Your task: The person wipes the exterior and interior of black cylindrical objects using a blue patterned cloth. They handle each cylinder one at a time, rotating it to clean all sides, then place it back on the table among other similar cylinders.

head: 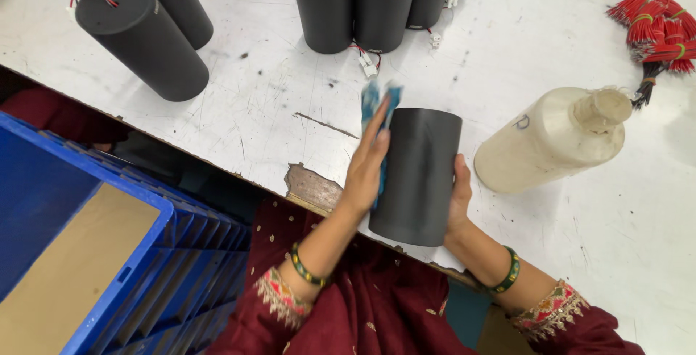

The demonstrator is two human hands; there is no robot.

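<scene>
A black cylinder [418, 174] is held over the front edge of the white table [275, 94]. My right hand [458, 199] grips its right side from behind. My left hand [366, 170] presses a blue cloth [380, 105] flat against the cylinder's left side; the cloth is blurred above my fingers. Both wrists wear green bangles above dark red embroidered sleeves.
A cream plastic bottle [554, 138] lies on its side to the right. Several black cylinders [377, 3] stand at the back, two more [145, 36] at the far left. Bundles of red wires [656, 29] lie at top right. A blue crate [80, 253] sits lower left.
</scene>
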